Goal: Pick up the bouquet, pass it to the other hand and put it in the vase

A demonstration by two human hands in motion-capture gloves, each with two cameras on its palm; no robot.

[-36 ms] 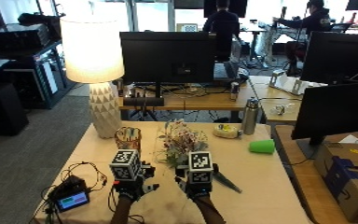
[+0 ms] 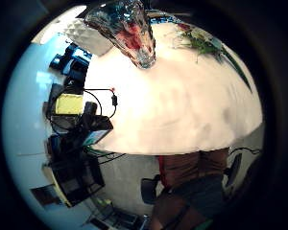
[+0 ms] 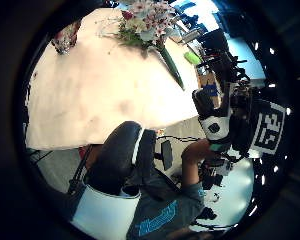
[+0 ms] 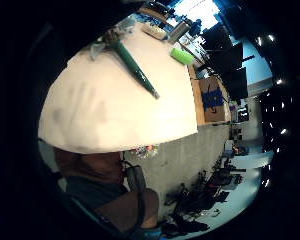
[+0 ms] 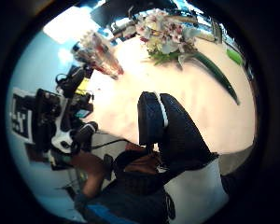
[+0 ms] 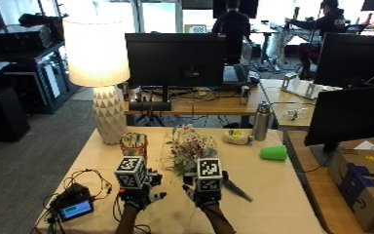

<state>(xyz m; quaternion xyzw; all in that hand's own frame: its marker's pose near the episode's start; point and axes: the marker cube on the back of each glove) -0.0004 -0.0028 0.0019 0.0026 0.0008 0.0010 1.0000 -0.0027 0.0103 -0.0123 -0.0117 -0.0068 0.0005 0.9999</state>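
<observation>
— So, what are the hands doing?

— Neither one holds anything, as far as I see. My left hand [image 6: 137, 194] and right hand [image 6: 204, 193] hover side by side over the near part of the table [image 6: 284, 195], apart from each other. In the right thumb side palm view a gloved thumb [image 5: 151, 116] sticks out straight with nothing against it; the left thumb side view shows the same, a bare thumb [image 3: 119, 152] over the tabletop. I read both as relaxed and spread.

— And the bouquet?

— The bouquet [image 6: 188, 146] lies on the table just beyond my hands, blossoms toward the far side, its green wrapped stem [image 6: 233, 190] running out past my right hand. Nothing touches it.

— The vase?

— The vase [image 6: 134, 145] stands upright left of the blossoms, near the base of a white lamp [image 6: 108, 114]. Further right I see a green cup [image 6: 273, 153] lying on the table and a metal bottle [image 6: 260, 122] at the far edge
</observation>
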